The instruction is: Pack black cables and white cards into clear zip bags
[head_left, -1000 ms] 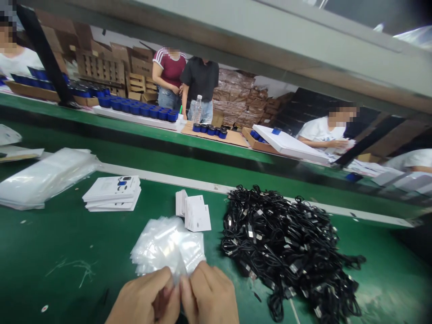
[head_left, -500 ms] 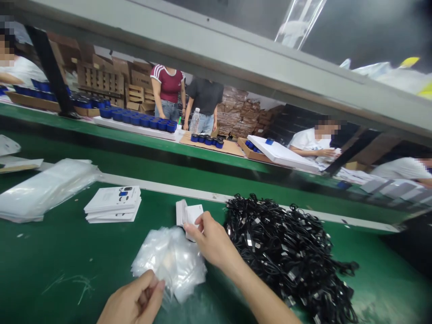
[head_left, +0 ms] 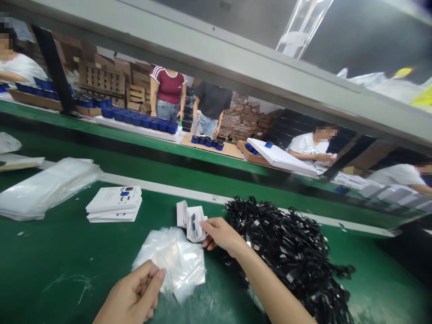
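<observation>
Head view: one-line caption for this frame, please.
Left hand pinches clear plastic bags, right hand touches white cards beside black cables.

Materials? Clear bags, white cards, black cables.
The clear bags look like thin glossy plastic film, creased with bright glare. The white cards look like smooth printed card, holding flat edges. The black cables seem matte, flexible rubber or plastic, lying in loose loops; exact compound can't be told.

A loose, crumpled pile of clear plastic bags (head_left: 170, 263) lies flat, its near edge pinched by the left hand (head_left: 131, 292). The right hand (head_left: 222, 236) grips a small white printed card (head_left: 195, 224) just beyond the pile.
</observation>
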